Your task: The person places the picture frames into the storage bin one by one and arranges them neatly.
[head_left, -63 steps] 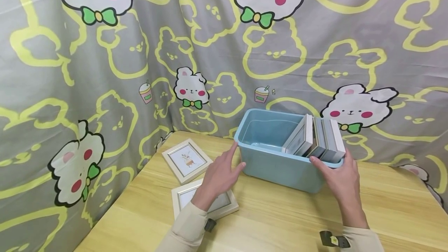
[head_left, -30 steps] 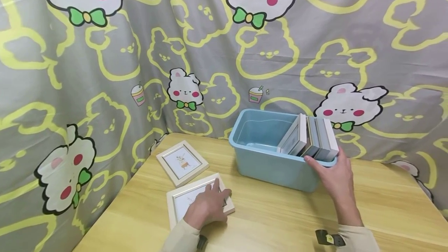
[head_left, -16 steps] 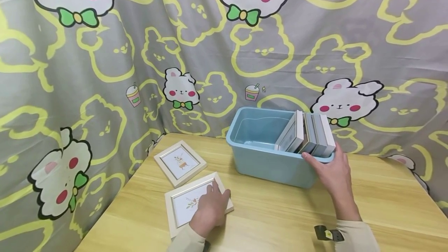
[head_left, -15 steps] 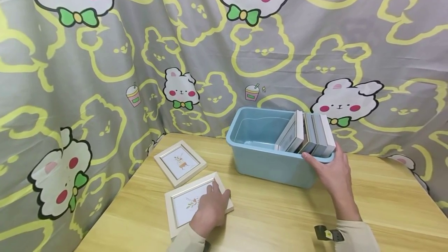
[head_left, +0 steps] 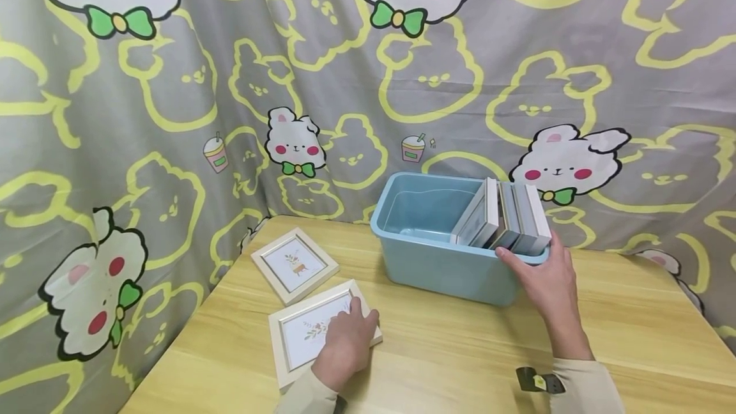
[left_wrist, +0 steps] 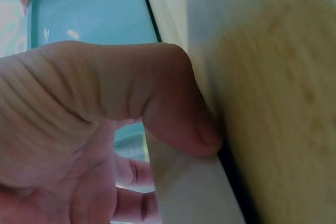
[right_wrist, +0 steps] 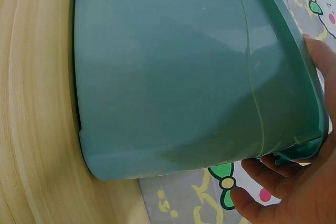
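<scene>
A light wooden picture frame (head_left: 287,363) with a plant print lies flat on the table. My left hand (head_left: 347,345) grips its right part, fingers over the front. In the left wrist view the thumb (left_wrist: 184,114) presses against the frame's side edge (left_wrist: 194,192). A second picture frame (head_left: 296,265) lies just behind it. My right hand (head_left: 549,283) holds the right corner of a blue plastic bin (head_left: 448,270), thumb at the front rim. Several picture frames (head_left: 520,219) stand on edge in the bin's right part, leaning. The right wrist view shows the bin's wall (right_wrist: 173,77) and curled fingers below its rim.
The wooden table (head_left: 448,363) reaches back to a grey curtain (head_left: 345,88) with a rabbit pattern, which also hangs along the left side. The bin's left part shows its bare floor (head_left: 416,233).
My left hand has left the bin's left corner, come down to the nearer picture frame and taken hold of it. The right hand stays on the bin. The head view has shifted slightly.
</scene>
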Available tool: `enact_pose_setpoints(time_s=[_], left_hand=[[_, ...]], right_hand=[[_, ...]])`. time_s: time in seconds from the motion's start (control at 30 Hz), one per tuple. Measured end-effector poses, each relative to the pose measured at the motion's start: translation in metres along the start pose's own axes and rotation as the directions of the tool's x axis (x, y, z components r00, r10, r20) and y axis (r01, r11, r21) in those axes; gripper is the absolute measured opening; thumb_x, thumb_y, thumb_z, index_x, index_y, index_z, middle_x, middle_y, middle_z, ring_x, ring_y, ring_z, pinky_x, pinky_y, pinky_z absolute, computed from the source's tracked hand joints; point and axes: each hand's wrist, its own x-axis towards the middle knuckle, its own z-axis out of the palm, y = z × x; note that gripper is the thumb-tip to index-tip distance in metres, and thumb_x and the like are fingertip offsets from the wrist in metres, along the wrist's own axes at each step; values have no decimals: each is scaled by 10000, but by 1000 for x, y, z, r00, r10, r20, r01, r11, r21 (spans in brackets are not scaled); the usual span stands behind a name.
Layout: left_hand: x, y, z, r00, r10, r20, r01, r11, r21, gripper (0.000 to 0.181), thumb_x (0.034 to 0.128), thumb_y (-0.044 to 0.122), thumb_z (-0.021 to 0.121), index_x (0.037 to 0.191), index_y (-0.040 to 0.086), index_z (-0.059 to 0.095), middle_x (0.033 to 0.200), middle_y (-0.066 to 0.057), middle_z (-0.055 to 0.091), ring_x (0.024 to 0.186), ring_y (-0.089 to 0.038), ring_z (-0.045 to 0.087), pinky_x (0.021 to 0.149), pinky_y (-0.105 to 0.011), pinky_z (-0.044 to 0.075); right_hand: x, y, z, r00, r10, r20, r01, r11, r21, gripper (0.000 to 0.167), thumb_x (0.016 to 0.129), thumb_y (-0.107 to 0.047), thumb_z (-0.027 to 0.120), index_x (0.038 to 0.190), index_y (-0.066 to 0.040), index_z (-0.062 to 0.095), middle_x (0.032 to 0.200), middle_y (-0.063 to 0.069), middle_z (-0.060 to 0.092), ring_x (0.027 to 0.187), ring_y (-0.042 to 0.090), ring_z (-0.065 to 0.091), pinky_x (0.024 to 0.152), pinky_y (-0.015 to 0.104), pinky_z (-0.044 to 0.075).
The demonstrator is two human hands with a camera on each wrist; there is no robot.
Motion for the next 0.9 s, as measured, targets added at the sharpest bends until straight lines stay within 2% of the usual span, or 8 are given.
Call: enact_pose_setpoints(time_s=[0.27,0.47,0.7,0.9], left_hand=[[3,-3,4,999,25,-35,-25,999,-23,550,555,115,783,1037,158,520,965,-135,482,591,-245,499,506,-367,448],[2,-4,2,998,41,-57,-43,998,-36,565,556,170,804,1040,180,512,854,-111,529,640,-254,530,524,-369,440],[3,-10,-5,997,37,-68,-44,994,-100,623,525,148,804,1076,195,518,808,-88,551,645,-257,537,524,-377,420],[2,-19,-15,993,18,-119,-39,984,-173,597,580,130,766,1116,197,511,840,-87,565,646,-254,531,501,-394,397]], right_hand=[[0,0,0,1000,3,6,-3,1000,6,1115,759,-649,680,1571,-201,62,1499,265,282,1311,455,337,1025,668,314],[-1,-1,0,1000,-2,7,2,1000,1,1106,763,-649,675,1571,-205,62,1504,258,280,1316,453,330,1024,675,311],[0,-1,0,1000,4,10,-4,1000,-5,1116,762,-655,670,1572,-207,46,1511,258,275,1321,453,329,1028,673,311],[0,-1,0,1000,7,16,-7,1000,-4,1110,766,-658,664,1572,-222,36,1519,255,263,1325,452,319,1025,682,308]])
